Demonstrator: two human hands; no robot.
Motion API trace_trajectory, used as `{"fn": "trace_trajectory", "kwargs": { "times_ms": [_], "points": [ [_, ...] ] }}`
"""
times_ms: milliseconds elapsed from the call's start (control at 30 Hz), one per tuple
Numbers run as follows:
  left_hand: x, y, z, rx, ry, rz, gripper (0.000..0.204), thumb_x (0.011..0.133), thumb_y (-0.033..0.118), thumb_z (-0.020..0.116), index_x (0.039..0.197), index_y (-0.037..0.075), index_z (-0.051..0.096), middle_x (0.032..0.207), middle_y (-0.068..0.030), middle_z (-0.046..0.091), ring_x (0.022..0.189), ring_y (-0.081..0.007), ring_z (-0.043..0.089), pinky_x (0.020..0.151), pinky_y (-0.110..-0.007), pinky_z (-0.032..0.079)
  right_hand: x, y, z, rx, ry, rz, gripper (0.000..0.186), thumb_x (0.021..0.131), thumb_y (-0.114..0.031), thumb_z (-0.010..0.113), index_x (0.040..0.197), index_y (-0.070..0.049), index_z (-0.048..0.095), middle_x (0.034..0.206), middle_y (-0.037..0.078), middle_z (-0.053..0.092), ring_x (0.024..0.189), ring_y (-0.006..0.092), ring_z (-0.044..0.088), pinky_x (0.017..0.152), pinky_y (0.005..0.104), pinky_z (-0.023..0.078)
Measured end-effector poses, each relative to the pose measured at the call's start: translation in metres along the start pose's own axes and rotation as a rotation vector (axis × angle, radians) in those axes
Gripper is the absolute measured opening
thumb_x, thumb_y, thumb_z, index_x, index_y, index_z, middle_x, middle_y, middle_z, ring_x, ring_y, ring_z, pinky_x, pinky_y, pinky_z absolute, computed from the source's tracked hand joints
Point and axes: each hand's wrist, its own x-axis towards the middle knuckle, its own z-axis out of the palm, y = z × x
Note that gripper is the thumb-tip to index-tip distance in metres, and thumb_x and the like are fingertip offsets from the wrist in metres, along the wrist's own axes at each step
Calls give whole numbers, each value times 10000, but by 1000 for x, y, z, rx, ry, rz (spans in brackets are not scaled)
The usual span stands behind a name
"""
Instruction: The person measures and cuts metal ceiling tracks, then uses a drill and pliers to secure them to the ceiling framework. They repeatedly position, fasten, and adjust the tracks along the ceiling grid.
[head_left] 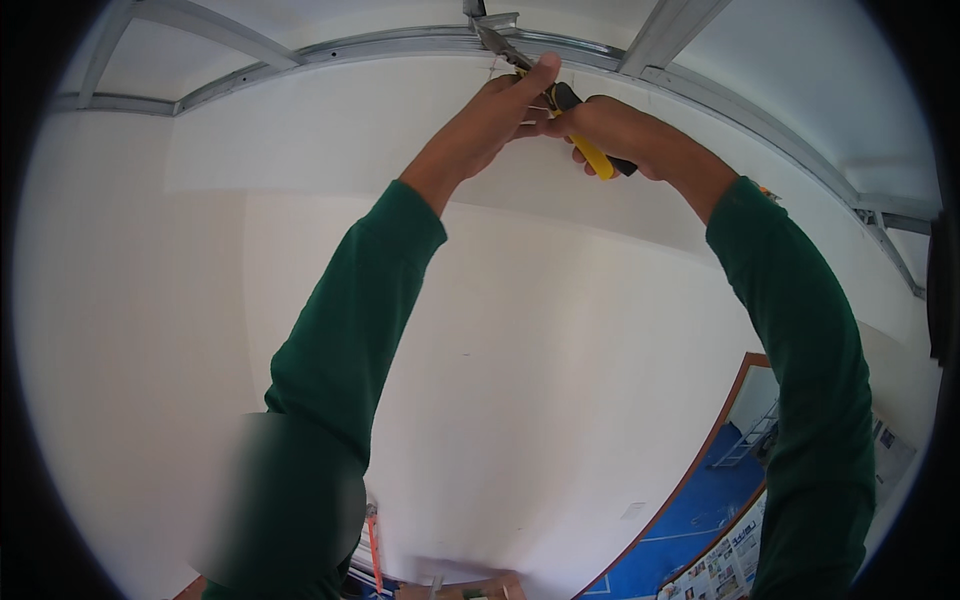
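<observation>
Both my arms, in green sleeves, reach up to the metal ceiling frame [400, 46]. My right hand [615, 130] is wrapped around the handles of a pair of pliers [594, 157] with yellow and black grips. Up by the pliers' neck is my left hand [490, 125], its thumb and fingers closed about the tool. The grey jaws point up and to the left, at a small metal bracket [507, 20] on the frame. Whether the jaws grip anything there is too small to tell.
A pale wall [480, 330] stands before me. Metal ceiling beams [675, 35] run overhead. At lower right, a brown-framed opening [690, 480] shows a blue floor and a ladder [745, 440]. A brown box [500, 588] and an orange upright piece [374, 545] are low down.
</observation>
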Motion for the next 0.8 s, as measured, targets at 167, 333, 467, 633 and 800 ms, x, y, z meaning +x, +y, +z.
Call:
{"fn": "trace_trajectory", "kwargs": {
  "times_ms": [167, 333, 467, 633, 800],
  "points": [
    [10, -3, 10, -90, 27, -15, 675, 1108, 677, 527, 1048, 23, 680, 1070, -105, 669, 1097, -218, 680, 1228, -437, 478, -4, -4, 4, 80, -3, 35, 479, 1044, -591, 603, 1000, -114, 624, 765, 53, 650, 717, 148, 640, 649, 361, 450],
    [11, -7, 9, -93, 29, 28, 627, 1114, 634, 556, 1043, 25, 685, 992, -83, 681, 1037, -194, 698, 1191, -431, 519, -8, -7, 3, 69, -13, 40, 458, 1058, -575, 581, 1008, -122, 622, 764, 52, 652, 734, 149, 646, 690, 356, 450],
    [5, 5, 8, -80, 11, 11, 570, 1126, 576, 575, 1066, 20, 691, 1034, -89, 699, 1018, -191, 709, 1157, -416, 542, -5, -1, 8, 70, 53, 35, 458, 1065, -560, 583, 1026, -108, 646, 812, 57, 669, 777, 158, 666, 735, 360, 480],
    [-40, 6, 16, 6, -80, -38, 638, 1140, 554, 533, 1247, -52, 697, 1141, -209, 746, 1120, -327, 745, 1075, -416, 586, -32, 20, 24, 206, -252, 122, 590, 1061, -575, 677, 1477, -158, 653, 1282, 140, 687, 1275, 357, 587, 1157, 534, 421],
    [-250, -58, 76, 10, -132, -259, 566, 1051, 460, 728, 1318, -27, 620, 1209, -153, 729, 1178, -249, 719, 1127, -407, 547, -209, 86, 171, 343, -278, -184, 574, 1046, -260, 765, 1505, 24, 571, 1085, 81, 732, 955, 178, 710, 875, 365, 581]
  ]
}}
